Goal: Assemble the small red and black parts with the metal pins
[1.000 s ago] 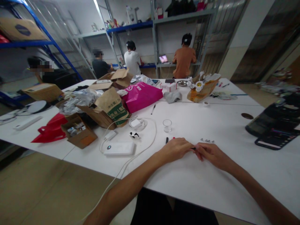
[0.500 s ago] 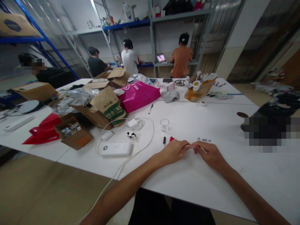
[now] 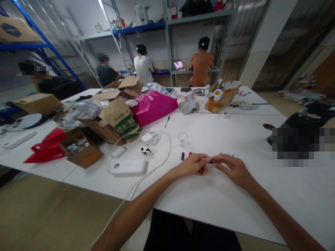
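Observation:
Close together above the white table, my two hands meet at a small dark item, too small to name. My left hand is closed, its thumb and fingers pinching the item's left end. My right hand pinches the other end between thumb and fingertips. Just behind my left hand a bit of a red object shows, mostly covered. Left of it lies a short black cylinder. Several small grey pieces sit in a row behind my right hand. A clear glass cup stands farther back.
On the left are a white power bank, a looped white cable, an open cardboard box and a magenta bag. A black bag is at the right. Several people sit at the back and far left.
My fingers have shifted, and a small dark item now shows between them. My right fingers are more extended; before, both hands' fingertips were pressed together. The view has moved slightly.

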`<state>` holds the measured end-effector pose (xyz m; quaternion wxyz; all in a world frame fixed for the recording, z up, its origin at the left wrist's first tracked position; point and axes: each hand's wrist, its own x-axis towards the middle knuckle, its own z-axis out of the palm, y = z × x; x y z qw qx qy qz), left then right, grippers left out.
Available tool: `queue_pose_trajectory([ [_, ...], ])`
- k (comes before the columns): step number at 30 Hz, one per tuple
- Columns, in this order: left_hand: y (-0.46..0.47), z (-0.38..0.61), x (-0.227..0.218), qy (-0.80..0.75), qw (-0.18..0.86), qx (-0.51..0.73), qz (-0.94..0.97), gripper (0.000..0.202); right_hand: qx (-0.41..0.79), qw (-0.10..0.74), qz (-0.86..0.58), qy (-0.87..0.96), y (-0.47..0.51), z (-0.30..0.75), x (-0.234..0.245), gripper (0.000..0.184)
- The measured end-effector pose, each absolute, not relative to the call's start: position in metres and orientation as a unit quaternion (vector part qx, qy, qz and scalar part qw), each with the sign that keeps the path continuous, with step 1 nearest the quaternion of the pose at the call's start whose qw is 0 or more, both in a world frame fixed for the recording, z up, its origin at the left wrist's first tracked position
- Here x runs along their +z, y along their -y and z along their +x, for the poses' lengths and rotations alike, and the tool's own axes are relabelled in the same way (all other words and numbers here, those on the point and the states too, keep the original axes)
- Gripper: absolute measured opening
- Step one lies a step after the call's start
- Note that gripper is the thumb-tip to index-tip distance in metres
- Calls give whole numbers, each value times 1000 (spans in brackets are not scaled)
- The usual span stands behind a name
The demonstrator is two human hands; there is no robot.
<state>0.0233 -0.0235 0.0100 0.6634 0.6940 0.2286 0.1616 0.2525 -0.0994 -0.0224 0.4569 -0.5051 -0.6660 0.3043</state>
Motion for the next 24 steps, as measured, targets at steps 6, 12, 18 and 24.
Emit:
queue_pose_trajectory([
  [6,23,24,11,-240,581,204,751,44,377,462,-532,601,97,246,-19,43],
  [12,24,24,11,-262,574,217,745,43,352,485,-532,599,93,248,-26,45],
  [18,24,22,10,-279,573,201,744,46,278,487,-510,652,95,250,-29,25],
  [24,18,24,9,-281,590,255,713,56,183,545,-477,665,96,257,-24,9],
])
